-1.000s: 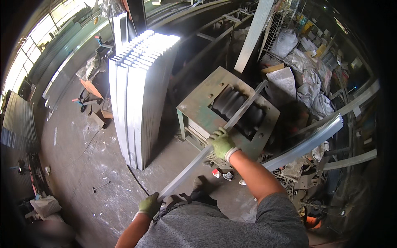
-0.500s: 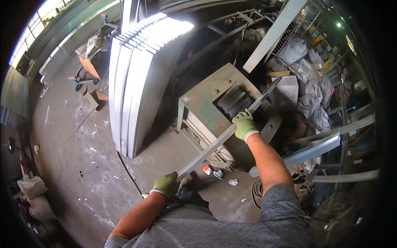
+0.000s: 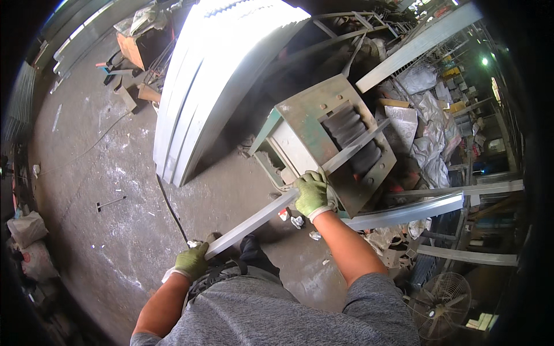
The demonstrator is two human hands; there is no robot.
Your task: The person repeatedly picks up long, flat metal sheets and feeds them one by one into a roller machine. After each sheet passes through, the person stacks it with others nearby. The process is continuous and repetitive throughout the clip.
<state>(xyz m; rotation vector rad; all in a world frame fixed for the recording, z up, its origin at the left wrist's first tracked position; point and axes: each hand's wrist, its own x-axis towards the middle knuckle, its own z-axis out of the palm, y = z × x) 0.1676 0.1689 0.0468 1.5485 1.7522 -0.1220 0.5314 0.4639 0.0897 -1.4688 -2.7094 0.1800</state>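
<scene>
Both gloved hands clenched the long metal strip (image 3: 300, 187): the left hand (image 3: 192, 262) at its near end, the right hand (image 3: 312, 194) midway (beside the green roller machine (image 3: 334, 144)).

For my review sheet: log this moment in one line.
left hand: grips strip's near end | right hand: grips metal strip mid-length | far end: on roller machine

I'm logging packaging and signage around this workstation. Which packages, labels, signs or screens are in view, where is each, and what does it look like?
Pale sacks: heaped right of the roller machine, crumpled, whitish grey.
Printed sheet: beside the machine's right edge, flat, white with dark print too small to tell.
Full bags: on the floor at far left, rounded, off-white.
Small red-and-white pack: on the floor under the metal strip, near the right hand.
No screens or signs visible.
</scene>
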